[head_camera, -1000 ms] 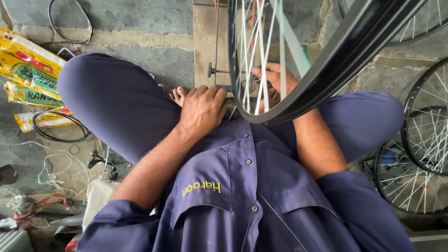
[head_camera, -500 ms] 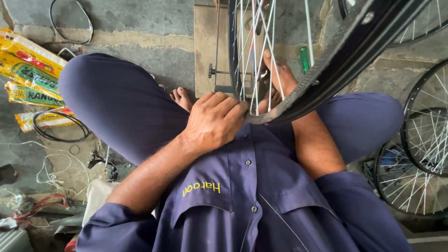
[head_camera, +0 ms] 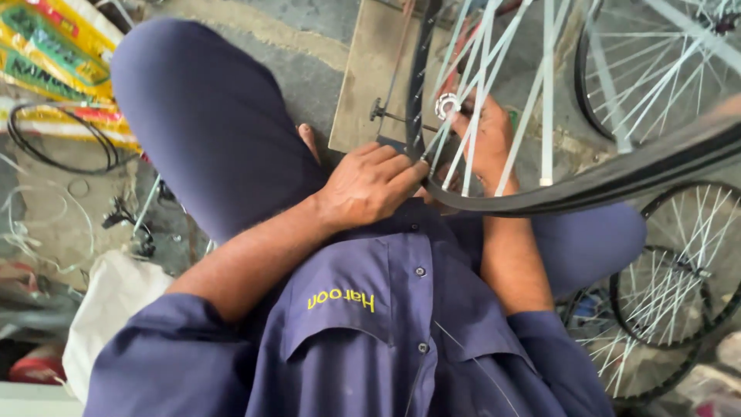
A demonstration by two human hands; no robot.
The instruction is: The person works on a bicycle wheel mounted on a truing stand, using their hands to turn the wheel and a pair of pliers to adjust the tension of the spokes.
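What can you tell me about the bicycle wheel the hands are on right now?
The bicycle wheel stands upright over the person's lap: a black rim with thin silvery metal-looking spokes running to a shiny hub near the top. Its upper part runs out of frame. The left hand rests its fingertips against the rim's lower left edge. The right hand reaches in among the spokes near the hub. No tyre can be made out for sure.

Black wheel rim (head_camera: 417, 93), silver-white spokes (head_camera: 480, 93); navy-blue shirt (head_camera: 386, 332), yellow embroidery; yellow-red printed sacks (head_camera: 54, 54).
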